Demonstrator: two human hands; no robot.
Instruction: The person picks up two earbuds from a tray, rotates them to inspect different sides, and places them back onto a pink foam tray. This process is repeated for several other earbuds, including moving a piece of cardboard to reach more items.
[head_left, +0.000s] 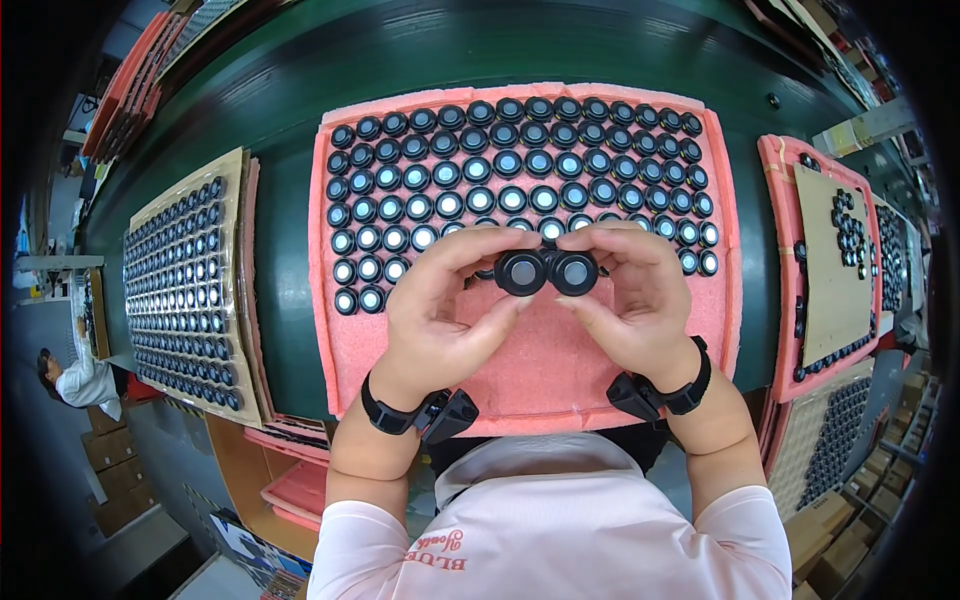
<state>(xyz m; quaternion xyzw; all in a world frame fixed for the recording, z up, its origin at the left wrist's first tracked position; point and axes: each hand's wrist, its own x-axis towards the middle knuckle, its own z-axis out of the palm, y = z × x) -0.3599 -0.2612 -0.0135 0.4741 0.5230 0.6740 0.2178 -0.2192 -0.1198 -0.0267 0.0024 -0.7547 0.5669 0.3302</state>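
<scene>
My left fingers pinch one black disc, my right fingers another disc; disc rows occupy the pink tray's far side, its near side apparently remaining.

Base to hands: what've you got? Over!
Left hand: pinching round black piece. Right hand: pinching another piece beside it. Pink tray below, more pieces on it. Nothing seen blocking.

The round parts look smooth with metallic centres, the foam tray matt.

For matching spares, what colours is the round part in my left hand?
The round part is black with a silvery-grey centre, clearest in the head view.
</scene>
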